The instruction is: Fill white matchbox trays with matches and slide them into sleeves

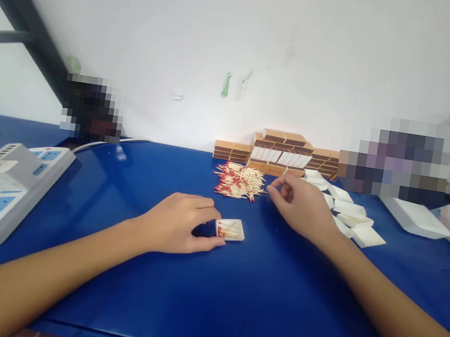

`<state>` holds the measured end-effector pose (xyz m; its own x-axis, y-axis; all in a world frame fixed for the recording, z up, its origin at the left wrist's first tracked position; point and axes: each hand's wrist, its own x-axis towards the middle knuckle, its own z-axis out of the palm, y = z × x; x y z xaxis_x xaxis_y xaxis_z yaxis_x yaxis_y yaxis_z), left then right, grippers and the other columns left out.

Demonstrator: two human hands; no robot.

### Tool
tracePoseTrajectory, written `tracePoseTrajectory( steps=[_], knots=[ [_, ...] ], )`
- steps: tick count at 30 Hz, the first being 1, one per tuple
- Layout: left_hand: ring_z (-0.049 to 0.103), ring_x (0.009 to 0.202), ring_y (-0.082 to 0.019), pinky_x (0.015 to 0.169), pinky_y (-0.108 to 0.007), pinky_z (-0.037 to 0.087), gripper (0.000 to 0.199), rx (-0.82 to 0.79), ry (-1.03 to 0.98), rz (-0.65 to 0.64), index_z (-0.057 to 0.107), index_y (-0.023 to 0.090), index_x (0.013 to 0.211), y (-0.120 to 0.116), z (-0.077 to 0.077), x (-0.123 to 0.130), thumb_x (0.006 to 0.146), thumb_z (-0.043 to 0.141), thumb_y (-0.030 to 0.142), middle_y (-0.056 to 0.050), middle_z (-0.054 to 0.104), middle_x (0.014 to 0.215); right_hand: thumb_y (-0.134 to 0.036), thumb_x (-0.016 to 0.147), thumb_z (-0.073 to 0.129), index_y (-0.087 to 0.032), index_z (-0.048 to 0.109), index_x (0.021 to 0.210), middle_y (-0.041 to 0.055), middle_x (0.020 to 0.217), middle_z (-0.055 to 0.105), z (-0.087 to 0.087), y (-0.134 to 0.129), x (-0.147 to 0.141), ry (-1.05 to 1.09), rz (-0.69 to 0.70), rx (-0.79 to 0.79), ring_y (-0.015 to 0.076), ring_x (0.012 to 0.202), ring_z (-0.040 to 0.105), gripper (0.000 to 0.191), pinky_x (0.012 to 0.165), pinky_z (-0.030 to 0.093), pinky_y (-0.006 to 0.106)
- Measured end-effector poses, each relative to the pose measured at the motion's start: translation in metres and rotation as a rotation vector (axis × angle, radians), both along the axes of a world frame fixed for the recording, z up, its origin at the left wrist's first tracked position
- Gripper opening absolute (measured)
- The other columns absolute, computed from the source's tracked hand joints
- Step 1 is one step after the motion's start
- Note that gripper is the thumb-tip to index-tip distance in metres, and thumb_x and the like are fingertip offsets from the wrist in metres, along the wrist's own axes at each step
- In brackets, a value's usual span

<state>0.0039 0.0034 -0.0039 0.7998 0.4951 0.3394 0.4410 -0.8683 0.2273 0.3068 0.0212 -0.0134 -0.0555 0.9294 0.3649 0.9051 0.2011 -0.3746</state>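
Observation:
My left hand (185, 223) grips the left end of a small white matchbox tray (235, 236) between thumb and fingers. Inside the tray lie several matches (229, 231), their red heads toward my hand. A loose heap of red-headed matches (242, 181) is on the table behind the tray. My right hand (298, 202) is at the right edge of this heap, thumb and forefinger pinched at the end of a match. How firmly that match is held is hard to see.
Behind the heap, matchboxes (281, 157) are stacked against the white wall. White empty trays (353, 218) lie scattered to the right, near a white box (416, 217). On the left of the blue table (229, 310) is a white power strip (4, 197) with a plugged-in adapter and cable.

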Motion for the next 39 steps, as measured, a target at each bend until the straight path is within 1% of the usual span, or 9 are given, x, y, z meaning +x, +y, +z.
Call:
tracePoseTrajectory(
  steps=[2,6,8,13,20,28,31,34,39],
  knots=[
    [0.062,0.071,-0.014,0.064,-0.027,0.046,0.035,0.002,0.000,-0.002,0.073,0.018,0.107,0.000,0.000,0.000,0.096,0.065,0.050,-0.001,0.065,0.081,-0.032,0.092,0.058,-0.021,0.065,0.086,0.0010,0.068,0.060,0.001,0.002,0.004,-0.012,0.024,0.008,0.0183,0.063,0.055,0.014,0.061,0.037,0.031],
    [0.062,0.071,-0.015,0.065,-0.028,0.046,0.036,0.015,-0.001,-0.012,0.073,0.017,0.107,0.000,0.000,0.000,0.097,0.064,0.050,-0.001,0.065,0.082,-0.030,0.094,0.056,-0.019,0.067,0.104,0.0044,0.083,0.061,0.000,0.002,0.006,-0.036,0.242,0.031,0.0193,0.070,0.055,0.018,0.067,0.042,0.033],
    [0.062,0.071,-0.015,0.065,-0.028,0.046,0.036,0.016,0.002,-0.017,0.073,0.017,0.106,-0.001,0.000,0.001,0.097,0.064,0.050,-0.001,0.065,0.082,-0.030,0.095,0.056,-0.019,0.066,0.106,0.0064,0.091,0.061,-0.001,0.001,0.005,-0.069,0.311,0.030,0.0200,0.075,0.056,0.018,0.070,0.043,0.034],
    [0.062,0.070,-0.014,0.065,-0.027,0.046,0.035,0.005,0.012,-0.011,0.073,0.017,0.107,0.000,0.000,0.000,0.097,0.064,0.050,-0.001,0.066,0.081,-0.029,0.099,0.053,-0.020,0.063,0.097,0.0071,0.096,0.059,-0.003,0.000,0.001,-0.108,0.298,-0.025,0.0206,0.081,0.057,0.013,0.074,0.044,0.034],
    [0.062,0.071,-0.015,0.066,-0.028,0.046,0.035,0.018,0.003,-0.023,0.073,0.016,0.106,-0.001,-0.001,0.000,0.097,0.064,0.049,-0.001,0.066,0.082,-0.028,0.101,0.053,-0.021,0.063,0.098,0.0073,0.097,0.060,-0.001,0.003,0.011,-0.114,0.352,-0.043,0.0216,0.085,0.058,0.013,0.076,0.045,0.034],
    [0.062,0.071,-0.015,0.066,-0.028,0.046,0.035,0.022,0.004,-0.019,0.073,0.017,0.106,0.001,-0.002,-0.001,0.097,0.064,0.050,-0.001,0.066,0.081,-0.030,0.099,0.059,-0.022,0.064,0.092,0.0046,0.084,0.062,0.023,-0.008,0.012,-0.100,0.327,0.008,0.0201,0.074,0.056,0.011,0.067,0.042,0.032],
    [0.062,0.071,-0.015,0.066,-0.028,0.046,0.035,0.028,0.007,-0.012,0.073,0.017,0.105,0.001,-0.001,-0.001,0.097,0.064,0.049,-0.001,0.066,0.081,-0.028,0.099,0.058,-0.022,0.064,0.094,0.0048,0.087,0.062,0.031,-0.017,0.006,-0.113,0.373,0.024,0.0197,0.076,0.057,0.010,0.068,0.042,0.031],
    [0.062,0.071,-0.015,0.066,-0.029,0.047,0.035,0.064,0.008,-0.007,0.073,0.017,0.105,0.002,0.000,-0.002,0.097,0.064,0.049,-0.001,0.066,0.082,-0.028,0.101,0.058,-0.022,0.064,0.096,0.0044,0.089,0.061,0.033,-0.029,-0.007,-0.054,0.434,0.029,0.0186,0.077,0.057,0.010,0.068,0.043,0.031],
    [0.063,0.071,-0.014,0.066,-0.027,0.047,0.033,0.061,-0.016,0.004,0.073,0.016,0.106,0.003,0.001,-0.003,0.096,0.066,0.048,0.000,0.066,0.081,-0.027,0.102,0.057,-0.023,0.066,0.097,0.0038,0.095,0.063,0.028,-0.051,-0.037,0.054,0.547,-0.167,0.0155,0.076,0.058,0.011,0.066,0.044,0.028]
  ],
)
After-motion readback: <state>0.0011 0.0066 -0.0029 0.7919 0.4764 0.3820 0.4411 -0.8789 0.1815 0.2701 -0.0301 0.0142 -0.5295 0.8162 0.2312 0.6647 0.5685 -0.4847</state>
